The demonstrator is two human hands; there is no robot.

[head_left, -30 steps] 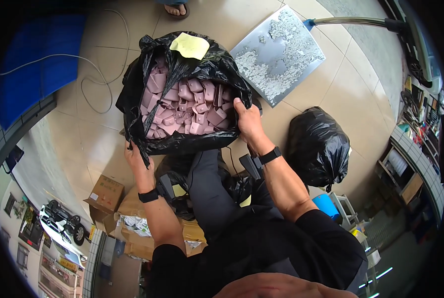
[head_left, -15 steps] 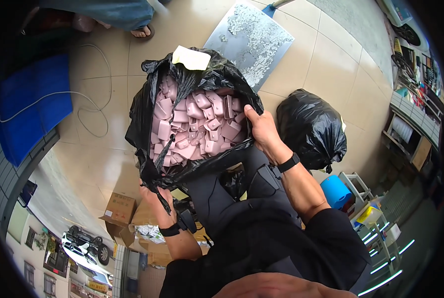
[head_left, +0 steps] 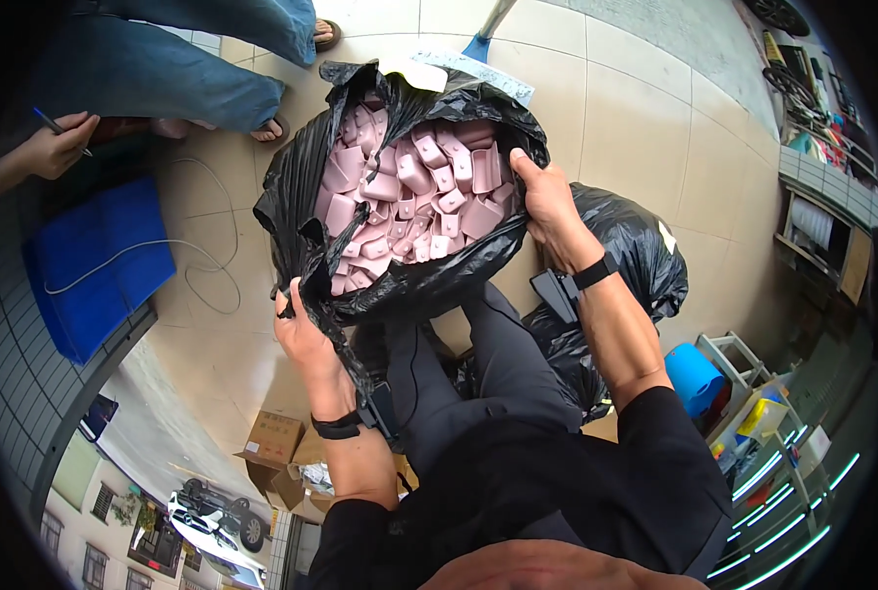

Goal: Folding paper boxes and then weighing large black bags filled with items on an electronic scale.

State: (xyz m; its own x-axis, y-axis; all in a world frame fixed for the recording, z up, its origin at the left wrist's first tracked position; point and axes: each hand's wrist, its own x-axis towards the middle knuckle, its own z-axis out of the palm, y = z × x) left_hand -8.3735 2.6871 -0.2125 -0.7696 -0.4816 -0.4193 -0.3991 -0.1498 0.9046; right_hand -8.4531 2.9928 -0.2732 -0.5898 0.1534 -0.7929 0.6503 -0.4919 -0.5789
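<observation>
From the head camera, a black plastic bag (head_left: pixel 400 285) is held open in front of the person's lap, its mouth facing up and packed with small pink moulded parts (head_left: pixel 409 202). The left hand (head_left: pixel 301 329) is closed around a bunched fold of the bag's near-left rim; the right hand (head_left: pixel 547 202) grips the bag's right edge, thumb over the lip and fingers behind the plastic. Each wrist carries a black band.

Just right of the bag and lower, partly behind the right forearm, sits a second black bag (head_left: pixel 626 251) — knotted shut, as far as the bent rim of the picture lets one judge. Beyond the open bag's far rim a speckled grey board (head_left: pixel 478 74) lies on the tiled floor. Left of the bag lies a blue mat (head_left: pixel 95 265) with a white cable (head_left: pixel 203 256) looping across it. Beyond the bag's upper left stands another person in blue jeans (head_left: pixel 164 69), a hand (head_left: pixel 56 147) holding a pen. Below the bag's left side — cardboard boxes (head_left: pixel 277 447).
</observation>
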